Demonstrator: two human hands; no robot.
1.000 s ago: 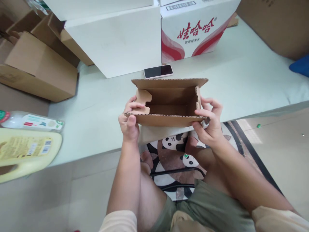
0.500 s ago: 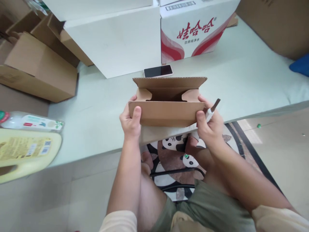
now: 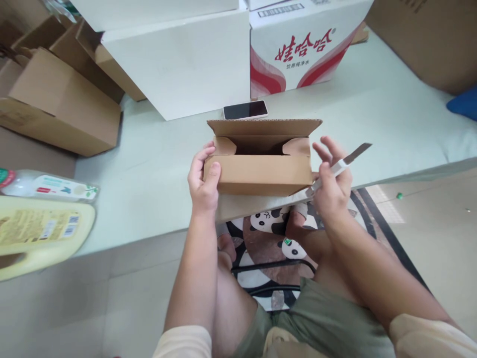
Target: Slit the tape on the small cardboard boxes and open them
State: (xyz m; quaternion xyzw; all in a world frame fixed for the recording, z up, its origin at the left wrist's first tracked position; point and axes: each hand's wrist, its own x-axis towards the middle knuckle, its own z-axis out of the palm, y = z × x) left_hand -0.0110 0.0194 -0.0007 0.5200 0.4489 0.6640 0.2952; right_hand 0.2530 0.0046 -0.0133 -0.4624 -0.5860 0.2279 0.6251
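Observation:
A small brown cardboard box [image 3: 261,170] faces me with its top open. Its back flap stands up and the two side flaps fold inward; the inside is dark. My left hand [image 3: 203,181] is closed on the box's left end, thumb on the front panel. Just off the right end, my right hand [image 3: 333,181] grips a white-handled utility knife [image 3: 338,168] between thumb and palm. The knife's bare blade points up and to the right, and some fingers of that hand are spread apart.
Behind the box a phone [image 3: 245,110] lies on the pale green tabletop [image 3: 149,174]. White cartons [image 3: 186,64] and a red-and-white carton [image 3: 298,54] stand at the back. Brown boxes [image 3: 67,99] fill the left, with a plastic bottle [image 3: 48,186] and a yellow jug [image 3: 44,233] nearer.
My right hand has let go of the box's right end and moved slightly right, with the knife swinging outward and showing more of itself. The left hand keeps its hold.

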